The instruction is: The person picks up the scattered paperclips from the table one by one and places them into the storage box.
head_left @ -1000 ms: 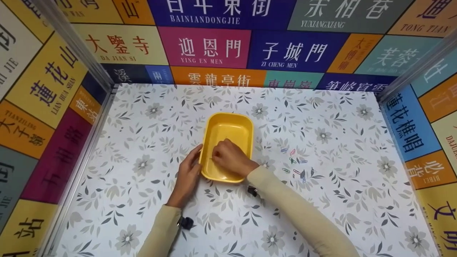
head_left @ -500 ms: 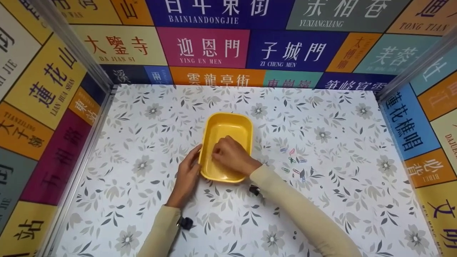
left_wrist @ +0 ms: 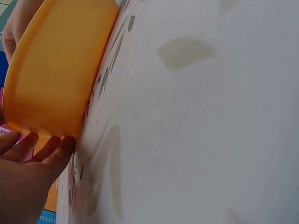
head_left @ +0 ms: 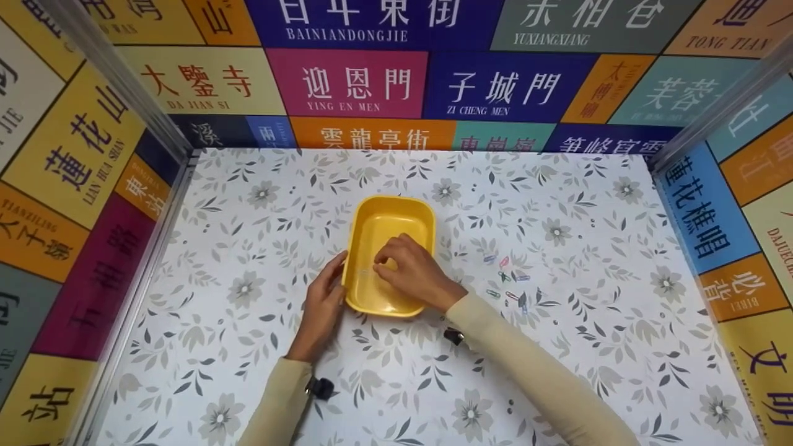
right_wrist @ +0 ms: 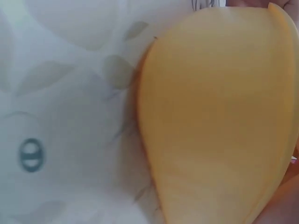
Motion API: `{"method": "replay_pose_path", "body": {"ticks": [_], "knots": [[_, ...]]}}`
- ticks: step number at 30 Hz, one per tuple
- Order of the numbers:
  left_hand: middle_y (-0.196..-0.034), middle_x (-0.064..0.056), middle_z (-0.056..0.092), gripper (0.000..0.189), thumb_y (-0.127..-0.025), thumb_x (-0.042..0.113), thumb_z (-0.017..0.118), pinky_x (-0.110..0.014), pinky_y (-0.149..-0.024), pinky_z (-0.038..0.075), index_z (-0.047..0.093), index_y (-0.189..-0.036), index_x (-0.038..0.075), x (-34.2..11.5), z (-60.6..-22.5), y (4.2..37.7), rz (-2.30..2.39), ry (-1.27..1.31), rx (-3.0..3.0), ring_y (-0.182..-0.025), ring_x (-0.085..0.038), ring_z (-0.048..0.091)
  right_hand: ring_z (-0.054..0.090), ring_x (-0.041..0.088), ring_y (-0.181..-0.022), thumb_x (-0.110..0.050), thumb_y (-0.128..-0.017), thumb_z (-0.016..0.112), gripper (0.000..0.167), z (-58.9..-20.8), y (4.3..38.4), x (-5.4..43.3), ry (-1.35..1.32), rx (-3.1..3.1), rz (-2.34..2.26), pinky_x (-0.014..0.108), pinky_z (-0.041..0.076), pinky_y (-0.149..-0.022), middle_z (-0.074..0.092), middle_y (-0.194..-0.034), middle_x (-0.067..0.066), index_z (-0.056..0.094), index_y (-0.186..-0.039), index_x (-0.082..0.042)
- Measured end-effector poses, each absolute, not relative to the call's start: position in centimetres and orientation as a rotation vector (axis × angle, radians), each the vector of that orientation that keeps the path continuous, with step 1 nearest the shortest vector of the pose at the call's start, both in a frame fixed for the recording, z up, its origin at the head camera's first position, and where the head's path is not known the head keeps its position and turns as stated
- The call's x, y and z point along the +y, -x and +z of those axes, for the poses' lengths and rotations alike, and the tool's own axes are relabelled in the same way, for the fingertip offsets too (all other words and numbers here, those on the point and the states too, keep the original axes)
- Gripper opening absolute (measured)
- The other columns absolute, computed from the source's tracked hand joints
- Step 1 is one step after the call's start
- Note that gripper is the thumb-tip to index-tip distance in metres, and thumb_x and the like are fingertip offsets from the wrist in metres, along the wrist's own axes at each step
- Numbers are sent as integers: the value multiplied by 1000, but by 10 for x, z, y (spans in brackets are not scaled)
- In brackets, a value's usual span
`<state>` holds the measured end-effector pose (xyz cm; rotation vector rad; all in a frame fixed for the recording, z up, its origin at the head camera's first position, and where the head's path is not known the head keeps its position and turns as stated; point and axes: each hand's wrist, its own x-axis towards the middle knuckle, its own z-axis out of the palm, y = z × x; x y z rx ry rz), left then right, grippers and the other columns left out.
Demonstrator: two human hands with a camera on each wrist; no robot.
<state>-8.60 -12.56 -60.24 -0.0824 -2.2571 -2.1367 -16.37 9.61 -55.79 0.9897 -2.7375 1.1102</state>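
My right grip [head_left: 414, 271] is half-curled, empty, over the yellow tray [head_left: 390, 230]; my left grip [head_left: 323, 298], outstretched, touches its side; paper clips [head_left: 504, 261] lie scattered past the tray's right edge.

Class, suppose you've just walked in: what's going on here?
A person's left hand touches the side of a yellow tray. The right hand is over the tray, thumb and forefinger apart; something faint lies near its fingertips. Small coloured paper clips lie loose on the patterned tabletop, right of the tray.

Tray [head_left: 393, 228] on table [head_left: 557, 210], paperclips [head_left: 504, 277] — right (apart)
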Motion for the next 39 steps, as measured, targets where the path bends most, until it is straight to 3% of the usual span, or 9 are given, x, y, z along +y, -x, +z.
{"method": "replay_pose_path", "body": {"ticks": [6,14,20,25,32,39], "knots": [[-164,-13,56,63,-104,-5,50,-38,-122,47,50,-166,10,-125,-603,86,-2155,74,-2255,-150,-29,54,62,25,-95,-11,-98,81,7,-558,157,109,-964,-2590,1244,37,54,-86,76,-94,4,83,-95,-5],[-165,-12,55,62,-105,-4,51,-28,-121,46,51,-165,10,-125,-601,85,-2152,70,-2243,-151,-29,54,65,30,-88,-5,-95,83,5,-558,154,125,-895,-2458,1408,36,52,-79,76,-90,3,83,-92,-7],[-165,-11,54,61,-106,-4,53,-28,-122,45,51,-165,10,-126,-603,85,-2165,71,-2227,-151,-29,54,65,27,-89,-3,-94,84,5,-560,149,135,-853,-2415,1450,34,52,-76,78,-96,2,85,-97,-6],[-163,-10,57,60,-107,-2,53,-26,-119,46,52,-165,13,-126,-604,85,-2146,69,-2251,-149,-27,55,65,33,-89,-4,-95,85,7,-563,144,148,-822,-2376,1495,39,52,-72,80,-102,4,85,-102,-2],[-164,-12,56,61,-106,-2,52,-30,-122,45,51,-165,13,-125,-603,85,-2131,63,-2268,-149,-27,56,68,35,-89,3,-91,86,16,-570,135,169,-727,-2349,1537,39,58,-76,80,-105,4,85,-103,-7],[-163,-12,57,62,-106,-3,53,-30,-122,45,52,-165,14,-125,-603,85,-2145,36,-2262,-149,-28,56,68,33,-92,15,-84,86,18,-572,123,186,-726,-2271,1488,29,55,-77,80,-100,15,82,-97,3]]}}
